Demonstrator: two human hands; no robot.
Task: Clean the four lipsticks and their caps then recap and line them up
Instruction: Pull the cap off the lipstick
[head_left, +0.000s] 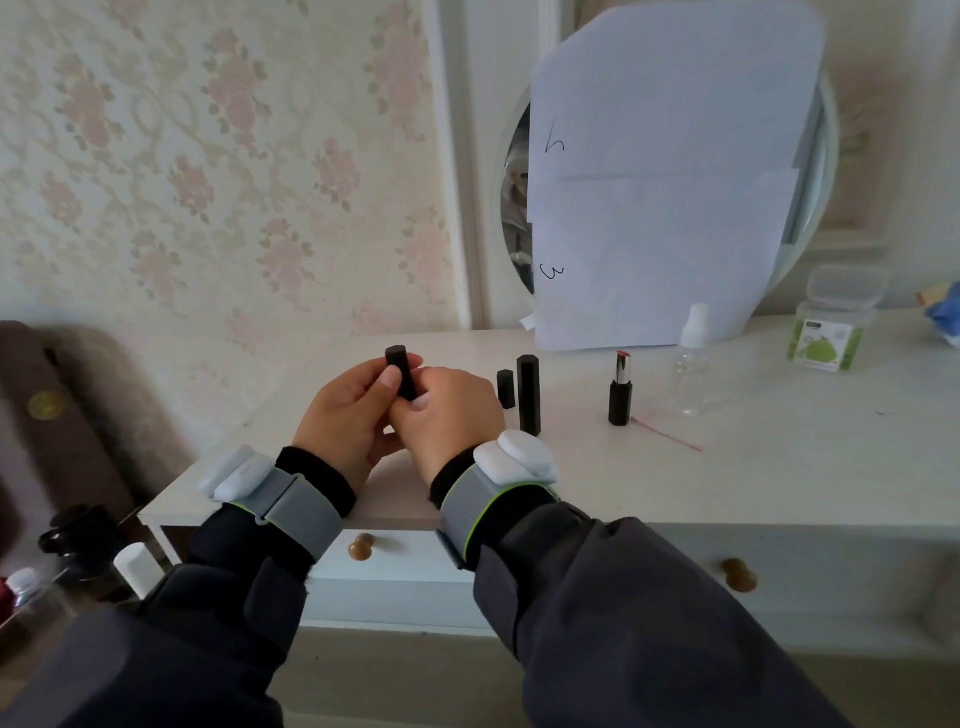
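Both hands hold one black lipstick tube (401, 370) above the left part of the white dresser top (753, 457). My left hand (349, 410) grips it from the left, thumb on its side. My right hand (447, 415) pinches its lower end. The tube's top end sticks up past the fingers. On the dresser to the right stand a short black cap (505, 388), a tall black capped lipstick (529, 395), and an uncapped lipstick (621, 389) with its reddish bullet showing. No cloth or wipe shows in either hand.
A clear spray bottle (691, 364) stands right of the open lipstick. A lidded tub with a green label (831, 322) sits at the far right. A round mirror covered by paper sheets (670, 176) leans at the back. Drawer knobs (361, 546) sit below the front edge.
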